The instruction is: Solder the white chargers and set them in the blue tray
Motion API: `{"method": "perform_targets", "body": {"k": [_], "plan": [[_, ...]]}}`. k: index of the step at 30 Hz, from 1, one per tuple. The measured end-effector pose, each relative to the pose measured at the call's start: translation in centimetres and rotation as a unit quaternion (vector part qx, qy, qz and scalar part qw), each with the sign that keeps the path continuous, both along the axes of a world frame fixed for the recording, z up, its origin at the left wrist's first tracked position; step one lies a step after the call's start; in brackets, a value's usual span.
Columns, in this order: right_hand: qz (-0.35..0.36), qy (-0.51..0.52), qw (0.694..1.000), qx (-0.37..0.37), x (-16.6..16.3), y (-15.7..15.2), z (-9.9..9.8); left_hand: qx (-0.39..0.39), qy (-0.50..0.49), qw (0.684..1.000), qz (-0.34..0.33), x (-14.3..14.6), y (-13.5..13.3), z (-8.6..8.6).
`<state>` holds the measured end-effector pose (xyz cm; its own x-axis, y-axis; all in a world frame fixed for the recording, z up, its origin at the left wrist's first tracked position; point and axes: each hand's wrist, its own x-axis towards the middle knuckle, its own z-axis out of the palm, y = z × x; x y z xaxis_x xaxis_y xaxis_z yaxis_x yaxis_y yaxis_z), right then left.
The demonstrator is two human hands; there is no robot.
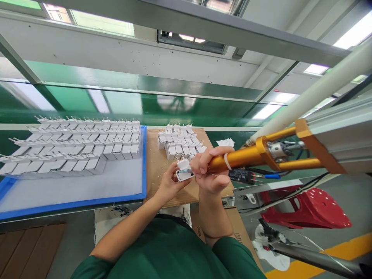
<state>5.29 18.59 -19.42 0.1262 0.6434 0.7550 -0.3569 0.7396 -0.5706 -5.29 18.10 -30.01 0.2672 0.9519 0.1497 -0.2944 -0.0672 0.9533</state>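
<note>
My left hand (171,182) is closed around a white plug housing (183,176), steadying it over the cardboard sheet. Metal pins stick up from its far side, and its hollow side faces the right. My right hand (210,168) is wrapped round the front end of a gold cylindrical hand tool (242,157), which hangs from an arm at the right. The tool's narrow bluish tip reaches into or against the plug housing; my fingers partly hide the contact. Just beyond my hands stands a cluster of similar white plug housings (181,141), pins upward.
On the left, a blue-rimmed tray (143,166) bears several rows of white plug housings (87,143). Under my hands lies a cardboard sheet (152,155). A small black switch (242,176) with wires hangs below the tool. At the right stands a red stool (319,207).
</note>
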Motion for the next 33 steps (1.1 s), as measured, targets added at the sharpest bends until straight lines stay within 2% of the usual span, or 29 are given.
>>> {"method": "perform_targets", "body": {"k": [6,22,33], "plan": [[-0.036,-0.006,0.999,-0.025,-0.01,-0.10,-0.06,0.000,0.007,1.000,0.004,0.05,0.12,0.10],[-0.027,0.005,1.000,-0.001,-0.12,-0.18,0.02,0.024,0.021,0.999,0.018,0.13,0.20,-0.16],[-0.058,-0.008,0.998,-0.015,-0.02,-0.10,-0.10,0.023,0.038,0.999,0.019,-0.10,0.09,-0.28]]}}
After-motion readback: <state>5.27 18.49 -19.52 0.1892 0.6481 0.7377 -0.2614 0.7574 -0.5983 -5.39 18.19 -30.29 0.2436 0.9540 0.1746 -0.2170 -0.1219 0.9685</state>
